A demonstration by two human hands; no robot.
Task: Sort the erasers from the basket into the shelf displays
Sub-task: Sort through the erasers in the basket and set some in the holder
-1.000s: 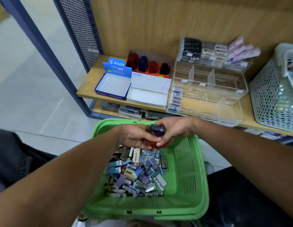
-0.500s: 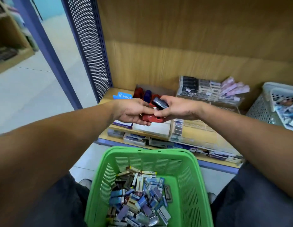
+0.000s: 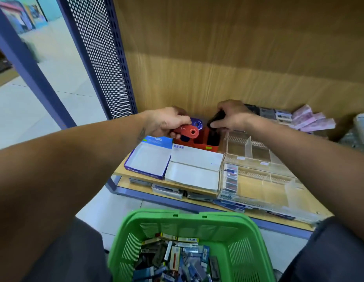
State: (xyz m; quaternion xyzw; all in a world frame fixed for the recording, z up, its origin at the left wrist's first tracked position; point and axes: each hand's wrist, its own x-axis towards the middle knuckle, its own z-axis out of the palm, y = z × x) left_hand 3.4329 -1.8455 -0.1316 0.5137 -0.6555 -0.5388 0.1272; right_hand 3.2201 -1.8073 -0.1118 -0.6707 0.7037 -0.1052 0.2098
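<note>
Above the red display box (image 3: pixel 197 142) on the wooden shelf (image 3: pixel 124 169): left hand (image 3: pixel 168 122) gripping a red eraser (image 3: pixel 186 131), right hand (image 3: pixel 231 118) gripping a black eraser (image 3: pixel 215 119). Below the box, near the knees: green basket (image 3: pixel 197 220) heaped with wrapped erasers (image 3: pixel 177 259).

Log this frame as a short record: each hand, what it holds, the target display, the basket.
left hand: grips red eraser above the orange display
right hand: grips black eraser over the display's right end
target: orange display at the shelf's back
green basket: many boxed erasers inside
clear organizer: mostly unfilled
</note>
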